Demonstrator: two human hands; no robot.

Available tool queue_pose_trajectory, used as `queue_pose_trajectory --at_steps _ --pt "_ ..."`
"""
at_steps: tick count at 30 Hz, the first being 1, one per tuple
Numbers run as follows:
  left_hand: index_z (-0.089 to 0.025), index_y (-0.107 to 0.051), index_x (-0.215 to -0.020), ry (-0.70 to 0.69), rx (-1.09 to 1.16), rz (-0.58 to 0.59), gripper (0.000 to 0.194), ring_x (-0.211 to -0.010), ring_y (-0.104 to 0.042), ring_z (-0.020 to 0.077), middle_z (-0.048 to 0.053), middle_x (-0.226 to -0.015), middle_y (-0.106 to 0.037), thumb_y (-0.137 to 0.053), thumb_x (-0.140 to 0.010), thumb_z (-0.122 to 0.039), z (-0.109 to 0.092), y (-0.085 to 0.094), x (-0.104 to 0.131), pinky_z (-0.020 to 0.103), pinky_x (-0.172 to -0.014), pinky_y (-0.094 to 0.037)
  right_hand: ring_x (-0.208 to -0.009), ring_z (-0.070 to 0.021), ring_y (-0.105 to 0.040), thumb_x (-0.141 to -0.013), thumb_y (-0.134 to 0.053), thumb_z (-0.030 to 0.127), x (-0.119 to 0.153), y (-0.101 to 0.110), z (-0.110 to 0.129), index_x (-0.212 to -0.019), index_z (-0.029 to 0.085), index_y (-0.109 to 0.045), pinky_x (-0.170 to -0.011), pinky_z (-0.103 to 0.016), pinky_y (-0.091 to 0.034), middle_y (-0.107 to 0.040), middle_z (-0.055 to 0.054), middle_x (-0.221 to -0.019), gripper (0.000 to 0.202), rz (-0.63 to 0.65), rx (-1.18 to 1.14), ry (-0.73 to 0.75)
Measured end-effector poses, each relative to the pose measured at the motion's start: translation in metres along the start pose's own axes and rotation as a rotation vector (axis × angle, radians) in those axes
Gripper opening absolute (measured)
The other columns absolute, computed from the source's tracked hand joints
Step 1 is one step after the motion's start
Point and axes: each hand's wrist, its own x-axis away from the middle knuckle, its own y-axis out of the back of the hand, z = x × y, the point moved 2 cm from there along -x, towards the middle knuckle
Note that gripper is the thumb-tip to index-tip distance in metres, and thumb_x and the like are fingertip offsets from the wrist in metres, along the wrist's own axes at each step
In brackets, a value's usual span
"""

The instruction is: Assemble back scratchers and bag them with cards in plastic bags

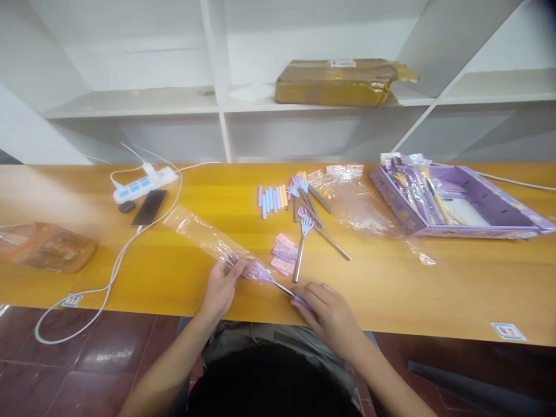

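My left hand (223,285) is closed on the mouth of a long clear plastic bag (204,234) that stretches away to the upper left. Just inside its opening lies the purple claw head of a back scratcher (284,288). Its purple handle end is gripped by my right hand (325,310), with the metal rod showing between my hands. Beyond them on the table are several loose back scratchers (300,255) with blue, purple and yellow claws. Pink and purple cards (284,253) lie beside these, and a row of pastel handle sleeves (271,200) sits farther back.
A purple box (460,230) with bagged back scratchers stands at the right, beside a pile of clear bags (356,202). To the left are a phone (150,207), a power strip (145,184), a looping white cable and an orange bag (56,248). A carton (334,84) rests on the shelf.
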Motion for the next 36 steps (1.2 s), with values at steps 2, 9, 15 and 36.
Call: queue_pose_trajectory --at_steps 2,9,15,36 --pt "-0.017 -0.078 -0.096 0.029 -0.019 0.034 0.036 -0.084 -0.072 0.0159 0.004 -0.093 -0.078 -0.095 -0.077 -0.043 0.001 -0.001 0.001 0.026 -0.078 -0.059 -0.08 -0.0206 -0.061 -0.109 -0.058 0.024 -0.002 0.002 -0.001 -0.123 0.022 -0.069 -0.073 -0.036 -0.047 -0.072 -0.007 -0.095 0.018 -0.012 -0.008 0.01" --pt "-0.017 -0.081 -0.109 0.094 -0.148 0.146 0.044 -0.094 -0.075 0.0214 0.009 -0.106 -0.082 -0.095 -0.076 -0.043 0.01 0.002 0.004 0.031 -0.083 -0.061 -0.082 -0.0222 -0.065 -0.109 -0.059 0.028 -0.012 0.002 -0.002 -0.125 0.024 -0.072 -0.073 -0.037 -0.047 -0.075 -0.008 -0.097 0.021 -0.003 -0.034 0.007" --pt "-0.017 -0.079 -0.099 -0.058 -0.031 -0.044 0.042 -0.073 -0.072 0.0143 0.002 -0.086 -0.079 -0.098 -0.073 -0.043 -0.002 0.002 0.001 0.025 -0.068 -0.06 -0.076 -0.0204 -0.067 -0.109 -0.057 0.044 -0.019 0.001 -0.005 -0.107 0.023 -0.072 -0.07 -0.032 -0.051 -0.072 -0.005 -0.089 0.026 0.067 -0.318 -0.305" --pt "-0.016 -0.079 -0.095 -0.047 -0.128 -0.023 0.038 -0.078 -0.077 0.0202 0.006 -0.088 -0.081 -0.095 -0.076 -0.045 0.009 0.006 0.002 0.033 -0.075 -0.066 -0.075 -0.0176 -0.061 -0.11 -0.054 0.05 -0.021 -0.006 -0.001 -0.113 0.022 -0.073 -0.072 -0.029 -0.05 -0.07 -0.003 -0.086 0.034 0.104 -0.622 -0.435"
